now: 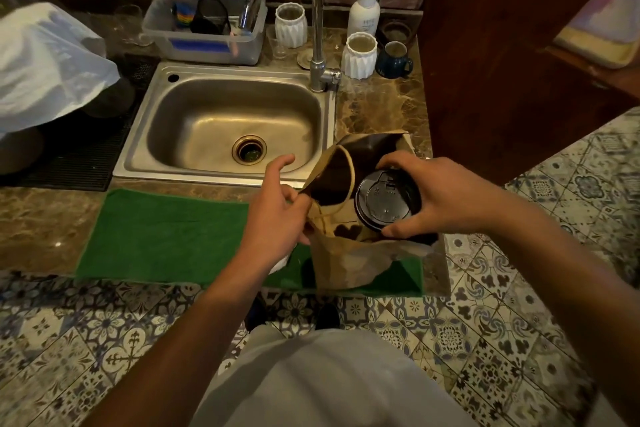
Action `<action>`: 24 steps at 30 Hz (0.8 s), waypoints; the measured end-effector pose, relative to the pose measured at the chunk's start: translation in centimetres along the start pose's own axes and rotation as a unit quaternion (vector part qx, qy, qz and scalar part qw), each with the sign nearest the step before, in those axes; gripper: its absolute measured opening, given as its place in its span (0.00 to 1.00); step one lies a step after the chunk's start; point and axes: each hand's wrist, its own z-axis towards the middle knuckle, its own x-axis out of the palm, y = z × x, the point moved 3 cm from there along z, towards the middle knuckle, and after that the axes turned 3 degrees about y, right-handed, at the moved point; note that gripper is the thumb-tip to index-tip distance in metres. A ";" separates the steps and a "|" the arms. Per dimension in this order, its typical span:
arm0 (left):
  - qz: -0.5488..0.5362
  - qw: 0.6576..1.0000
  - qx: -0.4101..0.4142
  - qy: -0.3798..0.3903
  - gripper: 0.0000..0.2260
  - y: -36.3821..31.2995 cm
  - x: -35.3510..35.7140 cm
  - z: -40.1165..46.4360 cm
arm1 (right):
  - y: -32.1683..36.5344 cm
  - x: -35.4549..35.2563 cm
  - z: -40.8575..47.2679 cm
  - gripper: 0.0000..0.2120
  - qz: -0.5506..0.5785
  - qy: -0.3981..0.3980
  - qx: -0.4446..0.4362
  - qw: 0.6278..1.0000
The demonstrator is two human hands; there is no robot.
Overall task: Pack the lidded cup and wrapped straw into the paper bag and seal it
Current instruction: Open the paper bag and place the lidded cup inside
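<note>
1. Right now, in the head view, the right hand (438, 196) grips the lidded cup (387, 199) from above, thumb at the near side of the black lid and fingers curled over the far side, and holds it in the mouth of the paper bag (349, 253).
2. The left hand (277, 215) pinches the bag's left rim near the twine handle (332, 215), pulling the mouth open; its index finger sticks out free toward the sink (225, 121).
3. The bag stands on the green mat (166, 236) at the right end of the worktop (377, 107), close to both its front edge and its right-hand corner.
4. Main risk, as I judge it: the cup looks nearly as wide as the mouth, so its base could catch on the folded paper wall and tip, loosening the lid.
5. A second risk is the bag itself. It is soft and creased, held only at one side, so a downward push could collapse it or shove it toward the front edge and off onto the tiled floor (104, 329).
6. The wrapped straw cannot be made out for certain; a pale scrap under the left wrist may be it, but it is mostly hidden.
7. Room to move: the mat to the left of the bag is open. To the right the worktop ends just beside the bag, with a wooden panel (502, 45) behind. The faucet (311, 10) and white ribbed cups (360, 55) stand well apart at the back edge.
</note>
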 end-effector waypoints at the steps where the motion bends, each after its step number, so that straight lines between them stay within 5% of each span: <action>1: 0.004 1.000 0.002 0.003 0.31 0.0 0.2 0.0 | 0.1 0.1 0.7 0.48 -0.032 0.026 0.017 0.999; 6: 0.025 0.999 0.025 0.012 0.29 0.1 1.1 -0.5 | 1.2 2.4 4.2 0.47 -0.121 0.107 0.044 0.986; 16: 0.011 1.000 0.004 -0.003 0.30 0.8 0.1 -0.5 | 1.1 5.2 7.5 0.48 -0.151 0.123 0.086 0.977; 20: 0.015 1.000 0.014 -0.009 0.28 0.8 0.2 -0.6 | 2.1 4.7 6.0 0.48 -0.172 0.063 0.077 0.980; 24: 0.029 0.999 0.024 -0.009 0.27 1.0 0.3 -0.5 | 3.2 3.0 3.6 0.34 -0.184 -0.087 0.038 0.978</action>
